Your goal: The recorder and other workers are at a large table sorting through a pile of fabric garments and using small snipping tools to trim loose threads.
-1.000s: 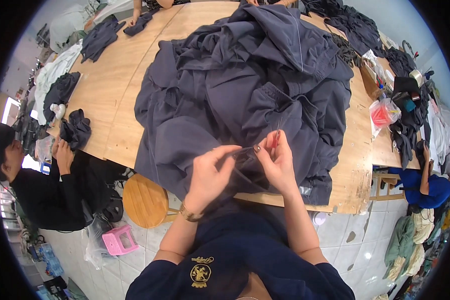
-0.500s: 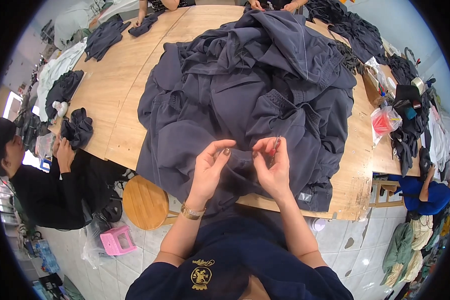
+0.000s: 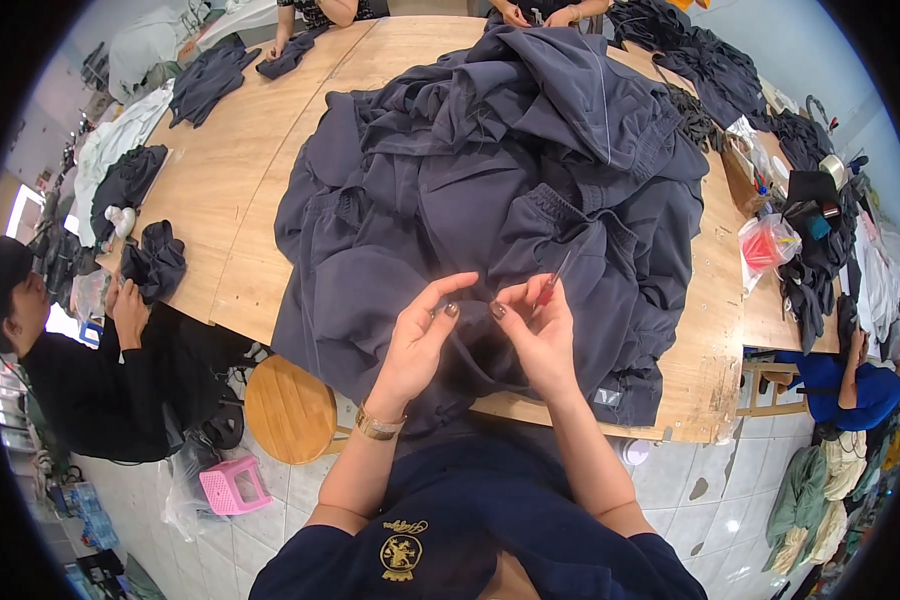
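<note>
A large heap of dark grey garments (image 3: 400,260) with gathered elastic parts covers the near side of the table. At its front edge, my left hand (image 3: 422,335) pinches the fabric edge of one garment (image 3: 482,350) between thumb and fingers. Close to the right of it, my right hand (image 3: 540,330) has its thumb and fingertips on the same edge. Held within the right fingers is a small red-handled tool (image 3: 545,291), its thin pointed metal end sticking up and away from me. Its exact kind is hard to make out. A stretch of fabric hangs between both hands.
The heap lies on a wooden table (image 3: 235,215). A round wooden stool (image 3: 290,410) and a pink plastic stool (image 3: 235,486) stand at left. One person sits at the left edge; others work across the table and at right. A red-filled plastic bag (image 3: 768,243) lies on the right side.
My right hand has shifted slightly left, closer to my left hand. The red-handled tool has turned, its metal tip now reaching farther up and right. The heap stays nearly the same.
</note>
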The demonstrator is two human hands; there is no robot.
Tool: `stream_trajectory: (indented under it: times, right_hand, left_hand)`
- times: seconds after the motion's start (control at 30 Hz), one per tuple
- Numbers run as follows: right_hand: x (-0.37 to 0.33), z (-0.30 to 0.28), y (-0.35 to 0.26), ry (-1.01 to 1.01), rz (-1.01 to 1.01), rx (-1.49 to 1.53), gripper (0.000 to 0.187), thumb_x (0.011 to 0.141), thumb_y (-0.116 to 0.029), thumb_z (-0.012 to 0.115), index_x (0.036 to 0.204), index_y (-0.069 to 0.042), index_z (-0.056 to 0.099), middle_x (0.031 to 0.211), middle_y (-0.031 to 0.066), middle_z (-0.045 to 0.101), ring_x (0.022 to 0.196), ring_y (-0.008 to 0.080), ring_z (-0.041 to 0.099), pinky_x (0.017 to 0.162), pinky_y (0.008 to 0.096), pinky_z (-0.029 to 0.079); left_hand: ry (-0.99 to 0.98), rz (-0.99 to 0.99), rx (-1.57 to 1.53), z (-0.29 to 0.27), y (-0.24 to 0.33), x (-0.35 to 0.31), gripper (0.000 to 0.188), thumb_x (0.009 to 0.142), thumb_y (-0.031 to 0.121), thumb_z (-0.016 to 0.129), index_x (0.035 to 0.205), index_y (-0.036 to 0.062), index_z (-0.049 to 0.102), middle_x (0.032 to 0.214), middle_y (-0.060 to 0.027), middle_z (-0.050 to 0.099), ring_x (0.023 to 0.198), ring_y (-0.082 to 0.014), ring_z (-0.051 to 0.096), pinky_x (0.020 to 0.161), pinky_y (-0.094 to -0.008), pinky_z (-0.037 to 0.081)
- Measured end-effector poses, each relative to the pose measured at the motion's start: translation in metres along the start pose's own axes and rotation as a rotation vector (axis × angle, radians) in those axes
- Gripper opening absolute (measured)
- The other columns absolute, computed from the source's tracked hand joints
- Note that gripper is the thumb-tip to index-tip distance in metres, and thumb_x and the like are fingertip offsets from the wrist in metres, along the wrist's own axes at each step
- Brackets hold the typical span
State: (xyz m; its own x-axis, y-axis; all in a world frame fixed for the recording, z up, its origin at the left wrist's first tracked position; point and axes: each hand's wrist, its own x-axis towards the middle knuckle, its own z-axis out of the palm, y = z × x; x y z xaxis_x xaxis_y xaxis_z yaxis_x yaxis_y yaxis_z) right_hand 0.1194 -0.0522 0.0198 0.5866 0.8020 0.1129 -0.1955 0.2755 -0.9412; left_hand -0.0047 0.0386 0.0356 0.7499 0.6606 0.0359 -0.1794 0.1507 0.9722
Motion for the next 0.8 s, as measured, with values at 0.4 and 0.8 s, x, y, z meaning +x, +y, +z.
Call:
stream_trajectory:
  times: [0.4, 0.8]
  right_hand:
    - [0.006, 0.002, -0.007, -0.041, -0.001, -0.017, 0.028, 0.081, 0.006, 0.059, 0.087, -0.008, 0.036, 0.085, 0.0029, 0.055, 0.072, 0.0046, 0.048, 0.063, 0.0195, 0.041]
    - [0.01, -0.028, -0.022, -0.189, 0.2, 0.008, 0.02, 0.095, -0.022, 0.051, 0.086, -0.005, 0.043, 0.073, -0.0027, 0.046, 0.062, 0.0033, 0.04, 0.053, 0.0184, 0.032]
  left_hand:
    - [-0.096, -0.046, 0.201, -0.005, 0.003, 0.005, 0.017, 0.082, 0.004, 0.064, 0.098, -0.0026, 0.061, 0.091, -0.0016, 0.064, 0.082, -0.0078, 0.057, 0.076, -0.0231, 0.046]
    - [-0.179, -0.121, -0.064, -0.018, -0.006, 0.018, 0.005, 0.088, 0.007, 0.059, 0.091, 0.0037, 0.056, 0.097, -0.0033, 0.061, 0.091, -0.0071, 0.054, 0.083, -0.0226, 0.043]
